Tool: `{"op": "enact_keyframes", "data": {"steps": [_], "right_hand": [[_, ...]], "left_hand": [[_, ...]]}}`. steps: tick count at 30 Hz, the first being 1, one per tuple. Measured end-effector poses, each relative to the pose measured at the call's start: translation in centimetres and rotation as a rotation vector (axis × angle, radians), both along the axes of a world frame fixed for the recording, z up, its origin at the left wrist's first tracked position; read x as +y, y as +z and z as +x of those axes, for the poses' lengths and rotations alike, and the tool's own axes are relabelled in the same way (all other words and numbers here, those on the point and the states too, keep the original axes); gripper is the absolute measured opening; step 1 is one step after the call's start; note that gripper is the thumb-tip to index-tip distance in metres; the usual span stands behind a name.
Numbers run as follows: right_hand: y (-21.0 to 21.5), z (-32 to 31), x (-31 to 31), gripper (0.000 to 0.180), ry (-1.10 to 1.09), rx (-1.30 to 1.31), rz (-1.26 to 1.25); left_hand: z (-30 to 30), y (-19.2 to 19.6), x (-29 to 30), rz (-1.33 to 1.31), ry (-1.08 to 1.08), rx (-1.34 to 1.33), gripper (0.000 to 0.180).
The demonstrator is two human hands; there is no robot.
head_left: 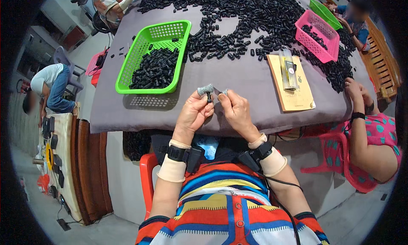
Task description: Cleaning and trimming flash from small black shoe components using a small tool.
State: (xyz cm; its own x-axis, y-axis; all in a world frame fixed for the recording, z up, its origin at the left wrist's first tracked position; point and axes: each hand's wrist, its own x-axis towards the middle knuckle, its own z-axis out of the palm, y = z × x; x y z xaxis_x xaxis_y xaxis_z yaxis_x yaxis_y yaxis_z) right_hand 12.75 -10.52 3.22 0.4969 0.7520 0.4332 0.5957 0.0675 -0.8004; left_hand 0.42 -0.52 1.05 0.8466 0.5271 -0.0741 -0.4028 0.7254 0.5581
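Left hand [195, 112]: your fingers pinch 1 black piece [209, 98] above the table's [270, 111] near edge.
Right hand [236, 113]: your fingers clamp what may be a thin blade [217, 92].
Green basket [146, 91]: toward the table's left edge.

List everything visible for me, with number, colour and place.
Tablecloth: one, grey, centre
Baskets: three, two green, one pink, on table
Small parts: very many, black, on table, in baskets
Notebook: one, tan, right of hands
Case: one, transparent, on notebook
Chairs: at least three, red, pink, grey, on floor
Bench: one, brown, right
Counter: one, pale, left
Other people: at least four, varied clothes, around
Left hand: one, grey wrap, holding black part
Right hand: one, grey wrap, seemingly holding blade
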Motion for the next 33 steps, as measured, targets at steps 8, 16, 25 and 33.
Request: {"op": "enact_keyframes", "data": {"steps": [8,16,25,33], "right_hand": [[-0.27,0.06,-0.02,0.028,0.014,0.03,0.014],[0.15,0.05,-0.29,0.028,0.022,0.055,0.001],[0.13,0.13,-0.19,0.026,0.018,0.042,-0.009],[-0.17,0.21,-0.24,0.03,0.007,-0.002,-0.053]], "left_hand": [[0.06,0.25,-0.49,0.097,0.05,0.063,0.023],[0.13,0.18,-0.56,0.058,0.108,0.075,0.026],[0.07,0.27,-0.63,0.074,0.084,0.033,0.028],[0.1,0.38,-0.64,0.102,0.086,0.055,0.029]]}}
